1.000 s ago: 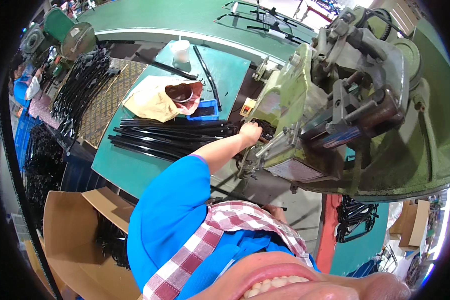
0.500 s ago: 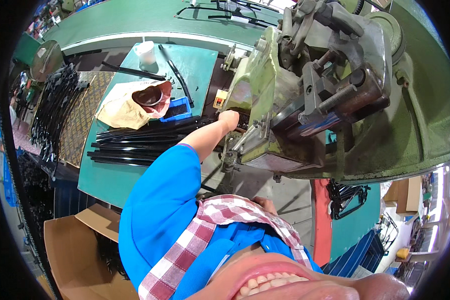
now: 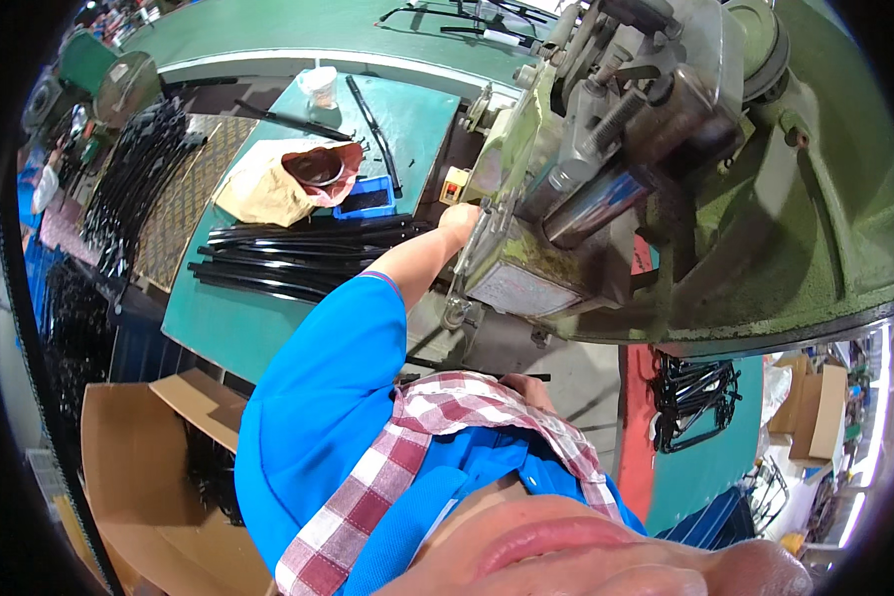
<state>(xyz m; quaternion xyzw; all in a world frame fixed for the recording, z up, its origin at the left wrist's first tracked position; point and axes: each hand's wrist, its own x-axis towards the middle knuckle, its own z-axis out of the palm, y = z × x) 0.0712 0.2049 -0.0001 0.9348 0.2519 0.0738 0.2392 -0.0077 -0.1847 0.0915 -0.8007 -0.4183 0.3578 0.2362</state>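
Note:
My left hand (image 3: 458, 222) reaches forward to the near left side of a large green machine (image 3: 566, 263). Its fingers are hidden behind the machine's edge, so what they touch does not show. A small yellow switch box (image 3: 454, 186) with a red button is just beyond that hand. Low in front of my body, my right hand (image 3: 528, 389) is mostly covered by the checked apron (image 3: 447, 399), and its fingers are out of sight. The end of a thin black rod (image 3: 538, 377) shows right beside it; whether the hand grips it is unclear.
Left of the machine, a green table (image 3: 201, 316) carries several black tubes (image 3: 278, 260), a paper sack (image 3: 263, 189), a blue tray (image 3: 366, 199) and a white cup (image 3: 318, 84). An open cardboard box (image 3: 134, 477) stands lower left. Black frames (image 3: 695, 397) lie at right.
The view has shifted, and the table's things appear slightly farther right. My left hand's fingers have gone behind the machine's edge. A black rod end has come into sight by my right hand.

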